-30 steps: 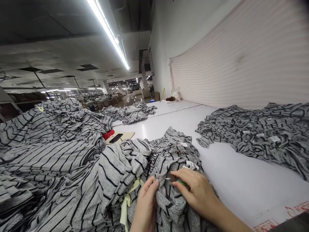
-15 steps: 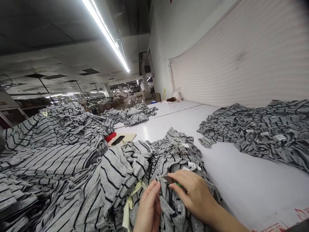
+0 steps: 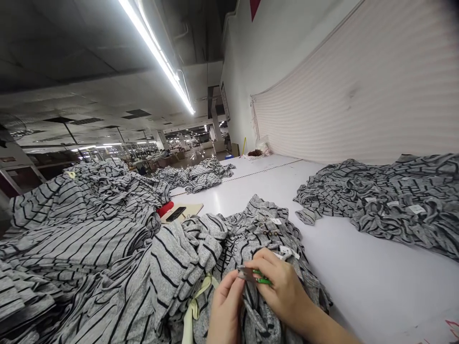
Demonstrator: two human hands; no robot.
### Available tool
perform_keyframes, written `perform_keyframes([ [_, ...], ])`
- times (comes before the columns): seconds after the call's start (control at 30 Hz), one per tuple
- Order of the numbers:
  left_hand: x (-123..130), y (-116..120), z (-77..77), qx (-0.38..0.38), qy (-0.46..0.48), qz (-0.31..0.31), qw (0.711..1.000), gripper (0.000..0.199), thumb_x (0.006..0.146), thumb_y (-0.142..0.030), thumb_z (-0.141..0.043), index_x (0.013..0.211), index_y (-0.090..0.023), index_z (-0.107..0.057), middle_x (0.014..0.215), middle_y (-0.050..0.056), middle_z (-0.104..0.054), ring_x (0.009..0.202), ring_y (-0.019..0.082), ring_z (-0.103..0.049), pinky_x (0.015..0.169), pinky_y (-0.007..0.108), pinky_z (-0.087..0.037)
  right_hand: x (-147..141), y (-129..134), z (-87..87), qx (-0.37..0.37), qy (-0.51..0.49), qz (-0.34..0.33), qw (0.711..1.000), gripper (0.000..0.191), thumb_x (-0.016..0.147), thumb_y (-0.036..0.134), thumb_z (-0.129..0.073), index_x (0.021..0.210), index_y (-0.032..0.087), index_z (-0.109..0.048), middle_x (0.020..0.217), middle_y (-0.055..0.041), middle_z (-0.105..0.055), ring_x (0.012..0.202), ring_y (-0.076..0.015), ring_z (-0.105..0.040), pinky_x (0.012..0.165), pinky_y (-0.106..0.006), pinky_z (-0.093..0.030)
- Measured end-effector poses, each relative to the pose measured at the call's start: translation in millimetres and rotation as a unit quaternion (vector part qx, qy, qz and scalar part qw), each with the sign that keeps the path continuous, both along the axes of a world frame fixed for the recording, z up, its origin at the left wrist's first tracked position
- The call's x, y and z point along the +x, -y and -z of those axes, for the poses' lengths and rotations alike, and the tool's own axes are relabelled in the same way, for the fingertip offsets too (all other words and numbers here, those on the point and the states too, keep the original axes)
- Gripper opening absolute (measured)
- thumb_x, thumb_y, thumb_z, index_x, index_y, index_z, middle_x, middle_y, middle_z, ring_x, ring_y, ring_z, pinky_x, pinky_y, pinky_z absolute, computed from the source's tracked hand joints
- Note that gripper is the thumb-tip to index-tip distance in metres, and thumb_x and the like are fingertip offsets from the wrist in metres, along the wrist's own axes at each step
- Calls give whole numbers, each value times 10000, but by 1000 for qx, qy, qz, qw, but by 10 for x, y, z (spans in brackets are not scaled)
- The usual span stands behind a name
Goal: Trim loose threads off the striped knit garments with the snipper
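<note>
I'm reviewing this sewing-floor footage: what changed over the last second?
The right hand has moved left, bringing the green-handled snips up, blades now showing, toward the left hand, which has shifted right. Both still hold the striped grey garment. The pile by the wall and phone stayed put.

I count one left hand (image 3: pixel 225 308), one right hand (image 3: pixel 283 291) and one pair of green-handled snips (image 3: pixel 254 275) at six o'clock. At eleven o'clock I see one phone (image 3: pixel 175 214) and one red item (image 3: pixel 165 209). Three striped clothing heaps lie further out: one heap (image 3: pixel 82 229) at nine o'clock, one heap (image 3: pixel 195 177) at twelve, one heap (image 3: pixel 380 205) at two.
</note>
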State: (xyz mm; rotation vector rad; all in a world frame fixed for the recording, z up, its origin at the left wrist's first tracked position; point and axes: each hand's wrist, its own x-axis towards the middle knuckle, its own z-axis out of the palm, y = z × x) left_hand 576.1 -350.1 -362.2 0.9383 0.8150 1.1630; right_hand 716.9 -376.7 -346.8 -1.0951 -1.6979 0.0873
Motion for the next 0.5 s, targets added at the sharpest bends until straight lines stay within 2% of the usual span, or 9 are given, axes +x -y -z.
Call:
perform_keyframes([
  [0.1, 7, -10, 12, 69, -45, -30, 996, 331, 615, -455, -799, 640, -147, -681, 653, -7, -599, 689, 139, -525, 705, 222, -420, -30, -8, 72, 114, 55, 37, 991, 287, 834, 49, -396, 985, 193, -593, 821, -53, -628, 717, -183, -597, 626, -278, -467],
  [0.2, 31, -1, 18, 84, -58, -51, 993, 355, 627, -483, -781, 639, -144, -675, 645, -4, -585, 670, 137, -504, 675, 220, -411, -50, 14, 107, 152, 55, 54, 985, 230, 881, 82, -377, 982, 184, -557, 812, -58, -628, 724, -191, -601, 632, -286, -468],
  [0.23, 40, 5, 17, 80, -61, -54, 993, 365, 621, -491, -782, 643, -142, -675, 641, -2, -586, 665, 140, -506, 664, 222, -411, -53, 29, 102, 134, 27, 51, 989, 194, 900, 110, -375, 939, 190, -548, 789, -48, -617, 706, -184, -596, 620, -277, -465],
  [0.3, 54, 15, 11, 60, -62, -59, 994, 384, 597, -502, -793, 646, -141, -673, 625, -2, -587, 650, 142, -513, 650, 226, -415, -47, 66, 67, 52, -55, 42, 996, 170, 946, 202, -383, 855, 205, -526, 734, -19, -592, 643, -162, -574, 568, -247, -449],
  [0.4, 59, 21, 7, 23, -41, -60, 997, 396, 566, -506, -809, 639, -145, -663, 608, -8, -586, 625, 139, -519, 631, 227, -419, 2, 112, -16, -98, -170, 22, 980, 261, 978, 352, -392, 802, 213, -524, 653, 19, -572, 506, -127, -501, 446, -212, -385],
  [0.43, 58, 21, 9, 15, -29, -60, 998, 397, 560, -507, -811, 638, -147, -662, 608, -10, -585, 624, 139, -522, 629, 227, -421, 23, 119, -40, -123, -187, 15, 974, 276, 975, 381, -401, 804, 212, -535, 648, 22, -579, 489, -124, -490, 430, -209, -376],
  [0.5, 56, 23, 14, 7, -15, -59, 998, 400, 541, -507, -820, 626, -150, -660, 603, -11, -582, 623, 140, -522, 624, 227, -420, 54, 122, -65, -118, -185, 10, 976, 232, 947, 382, -468, 828, 211, -570, 710, 8, -615, 567, -140, -545, 494, -215, -436],
])
